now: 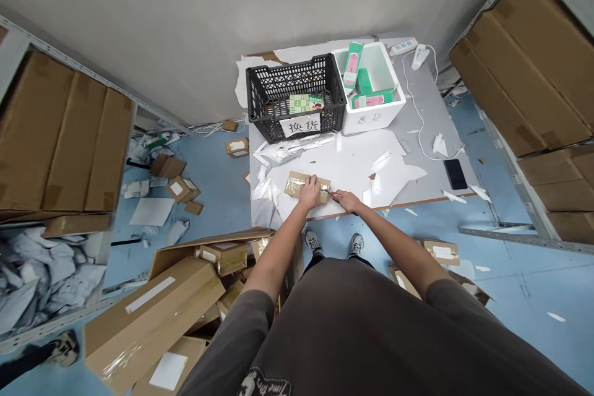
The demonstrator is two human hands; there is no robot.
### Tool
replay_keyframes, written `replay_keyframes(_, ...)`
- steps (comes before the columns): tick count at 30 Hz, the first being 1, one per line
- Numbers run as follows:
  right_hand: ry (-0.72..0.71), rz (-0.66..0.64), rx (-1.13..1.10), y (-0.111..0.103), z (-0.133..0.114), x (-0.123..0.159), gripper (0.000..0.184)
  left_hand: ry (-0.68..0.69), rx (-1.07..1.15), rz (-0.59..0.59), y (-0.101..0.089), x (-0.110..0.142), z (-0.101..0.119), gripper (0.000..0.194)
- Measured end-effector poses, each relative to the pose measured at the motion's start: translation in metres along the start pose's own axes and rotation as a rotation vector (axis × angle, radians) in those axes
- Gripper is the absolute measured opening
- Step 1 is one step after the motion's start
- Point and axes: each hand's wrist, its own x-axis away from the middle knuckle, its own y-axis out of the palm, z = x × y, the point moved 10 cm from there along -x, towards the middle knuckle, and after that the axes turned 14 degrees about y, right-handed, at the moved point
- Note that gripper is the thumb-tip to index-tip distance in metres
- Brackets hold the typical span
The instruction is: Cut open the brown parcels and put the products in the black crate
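Observation:
A small taped cardboard parcel lies near the front edge of the grey table. My left hand presses down on the parcel with curled fingers. My right hand is closed around a small red-tipped tool, whose tip touches the parcel's right end. I cannot make out the tool's kind. White paper scraps lie around the parcel.
A black plastic crate with a paper label and a white foam box holding green-and-pink packages stand at the table's back. A phone and a cable lie right. Cardboard boxes and litter cover the floor left; shelves with cartons flank both sides.

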Motion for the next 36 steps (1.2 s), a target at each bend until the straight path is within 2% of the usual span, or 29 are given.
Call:
replay_keyframes(5, -0.003, -0.044, -0.060, 0.017, -0.002, 0.011, 0.040, 0.002, 0.033, 0.019, 0.003, 0.000, -0.003, 0.060)
replay_keyframes(9, 0.060, -0.052, -0.089, 0.026, 0.014, 0.024, 0.041, 0.065, 0.125, 0.036, 0.001, 0.002, -0.010, 0.077)
replay_keyframes(10, 0.074, -0.044, -0.101, 0.024, 0.020, 0.027, 0.042, 0.079, 0.156, 0.039, 0.000, 0.002, -0.013, 0.077)
replay_keyframes(14, 0.137, 0.004, -0.158, 0.009, 0.043, 0.033, 0.051, 0.041, 0.133, 0.043, -0.009, -0.002, -0.030, 0.051)
replay_keyframes(16, 0.150, 0.042, -0.151, -0.001, 0.047, 0.033, 0.056, 0.049, 0.043, 0.030, -0.011, -0.009, -0.030, 0.053)
replay_keyframes(18, 0.120, 0.063, -0.121, -0.008, 0.042, 0.031, 0.056, 0.099, -0.014, -0.013, -0.008, -0.018, -0.024, 0.056)
replay_keyframes(21, 0.054, 0.074, -0.063, -0.012, 0.028, 0.028, 0.045, 0.153, -0.018, -0.065, 0.004, -0.025, -0.018, 0.055)
replay_keyframes(26, 0.006, 0.128, 0.118, -0.017, 0.009, 0.023, 0.040, 0.193, 0.050, 0.030, 0.020, -0.013, -0.024, 0.056)
replay_keyframes(29, -0.050, 0.199, 0.238, -0.025, 0.001, 0.021, 0.040, 0.171, 0.121, 0.102, 0.031, -0.003, -0.031, 0.056)
replay_keyframes(33, -0.132, 0.264, 0.368, -0.031, -0.001, 0.021, 0.042, 0.126, 0.172, 0.148, 0.042, 0.002, -0.035, 0.057)
replay_keyframes(36, -0.138, 0.287, 0.382, -0.032, 0.002, 0.017, 0.046, 0.101, 0.181, 0.158, 0.044, 0.003, -0.034, 0.053)
